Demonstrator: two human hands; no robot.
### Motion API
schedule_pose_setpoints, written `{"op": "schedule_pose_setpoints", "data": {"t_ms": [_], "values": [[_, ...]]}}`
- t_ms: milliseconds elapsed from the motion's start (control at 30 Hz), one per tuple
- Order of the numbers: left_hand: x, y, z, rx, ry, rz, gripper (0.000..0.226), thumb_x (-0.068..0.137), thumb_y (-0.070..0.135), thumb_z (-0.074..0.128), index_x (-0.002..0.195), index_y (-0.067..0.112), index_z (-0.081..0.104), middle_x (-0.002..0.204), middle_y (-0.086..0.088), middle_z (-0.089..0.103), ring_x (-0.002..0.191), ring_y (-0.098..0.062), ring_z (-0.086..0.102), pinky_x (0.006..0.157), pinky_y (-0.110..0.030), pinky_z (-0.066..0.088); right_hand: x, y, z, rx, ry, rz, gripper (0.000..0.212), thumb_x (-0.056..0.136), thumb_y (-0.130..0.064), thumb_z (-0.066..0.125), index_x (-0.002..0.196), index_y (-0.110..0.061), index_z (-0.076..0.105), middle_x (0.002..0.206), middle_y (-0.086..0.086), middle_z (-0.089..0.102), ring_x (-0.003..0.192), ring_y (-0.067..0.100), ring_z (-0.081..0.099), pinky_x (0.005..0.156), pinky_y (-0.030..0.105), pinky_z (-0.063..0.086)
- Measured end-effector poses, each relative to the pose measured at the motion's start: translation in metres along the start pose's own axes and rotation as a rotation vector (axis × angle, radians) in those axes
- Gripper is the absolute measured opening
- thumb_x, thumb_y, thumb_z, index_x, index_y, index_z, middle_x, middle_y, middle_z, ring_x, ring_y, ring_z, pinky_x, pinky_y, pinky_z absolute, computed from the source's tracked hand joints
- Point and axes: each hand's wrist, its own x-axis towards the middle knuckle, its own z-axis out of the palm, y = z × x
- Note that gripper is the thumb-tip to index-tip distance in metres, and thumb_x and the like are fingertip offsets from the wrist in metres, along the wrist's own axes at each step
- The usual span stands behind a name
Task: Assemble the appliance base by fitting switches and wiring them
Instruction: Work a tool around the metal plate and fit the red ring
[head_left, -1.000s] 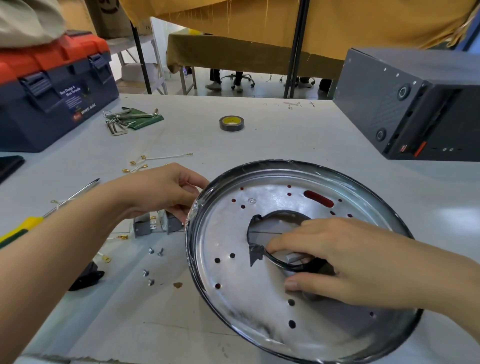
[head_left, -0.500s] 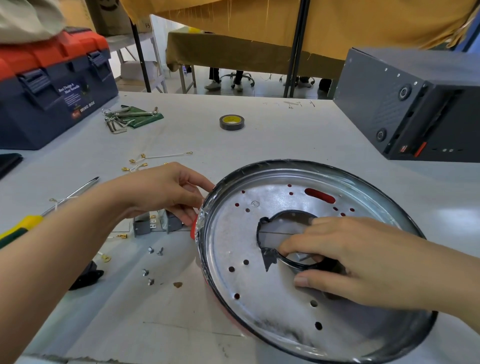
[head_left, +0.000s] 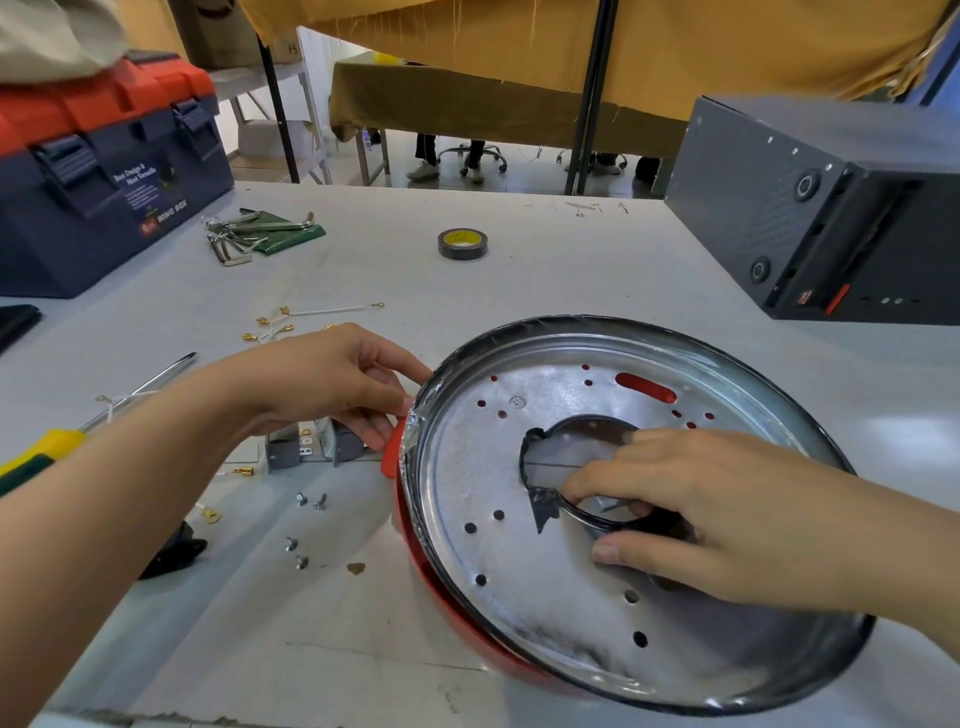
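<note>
The round appliance base (head_left: 613, 519) sits tilted on the near right part of the bench (head_left: 519, 270), its shiny perforated metal plate facing up and its red outer shell showing along the lower left edge. The right hand (head_left: 727, 519) reaches into the plate's central opening, fingers curled over the black-edged rim of that hole and the thumb pressed on the plate just below it. The left hand (head_left: 337, 384) grips the base's left rim, fingertips curled against the edge beside a red lug. Just left of the base, partly under the left hand, lies a small grey metal switch bracket (head_left: 311, 447). Loose screws (head_left: 301, 525) are scattered near it toward the near edge, and short white wires with brass terminals (head_left: 311, 317) lie farther back. A yellow-handled screwdriver (head_left: 93, 415) lies along the left edge. Toward the far left corner stand a blue and orange toolbox (head_left: 104, 166) and a bundle of hex keys (head_left: 254, 234); a tape roll (head_left: 462, 243) sits mid-bench, and a dark grey computer case (head_left: 831, 218) occupies the far right corner.
</note>
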Motion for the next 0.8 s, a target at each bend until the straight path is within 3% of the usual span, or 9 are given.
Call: {"op": "schedule_pose_setpoints", "data": {"t_ms": [367, 533, 667, 800], "values": [[0.001, -0.001, -0.001, 0.017, -0.012, 0.003, 0.024, 0.089, -0.001, 0.056, 0.107, 0.012, 0.066, 0.080, -0.015, 0.073, 0.062, -0.019, 0.070, 0.057, -0.022, 0.056, 0.000, 0.002, 0.003, 0.022, 0.053, -0.023, 0.046, 0.080, -0.074, 0.016, 0.119, -0.053, 0.028, 0.086, -0.021, 0.048, 0.088, -0.003, 0.042, 0.078, 0.028, 0.045], [0.006, 0.005, 0.002, 0.103, -0.024, 0.001, 0.023, 0.097, 0.010, 0.048, 0.104, 0.014, 0.070, 0.079, -0.004, 0.073, 0.058, -0.012, 0.066, 0.056, -0.017, 0.053, 0.006, -0.005, -0.006, 0.020, 0.083, 0.023, 0.055, 0.076, -0.077, 0.016, 0.114, -0.045, 0.040, 0.089, -0.026, 0.049, 0.086, -0.001, 0.047, 0.077, 0.027, 0.047], [0.014, 0.009, 0.006, 0.196, -0.002, 0.023, 0.026, 0.098, 0.014, 0.047, 0.100, 0.019, 0.072, 0.068, 0.006, 0.069, 0.056, -0.010, 0.059, 0.054, -0.017, 0.050, 0.026, -0.005, -0.018, 0.011, 0.164, 0.121, 0.043, 0.077, -0.069, 0.033, 0.100, -0.038, 0.053, 0.084, -0.015, 0.058, 0.079, 0.004, 0.051, 0.069, 0.026, 0.045], [0.015, 0.010, 0.004, 0.204, -0.053, 0.018, 0.025, 0.098, 0.016, 0.049, 0.108, 0.026, 0.070, 0.080, -0.006, 0.071, 0.068, -0.019, 0.060, 0.059, -0.023, 0.051, 0.045, -0.003, -0.019, -0.034, 0.183, 0.150, 0.024, 0.088, -0.051, 0.052, 0.107, -0.037, 0.047, 0.072, -0.016, 0.047, 0.072, 0.005, 0.048, 0.062, 0.026, 0.040]]}}
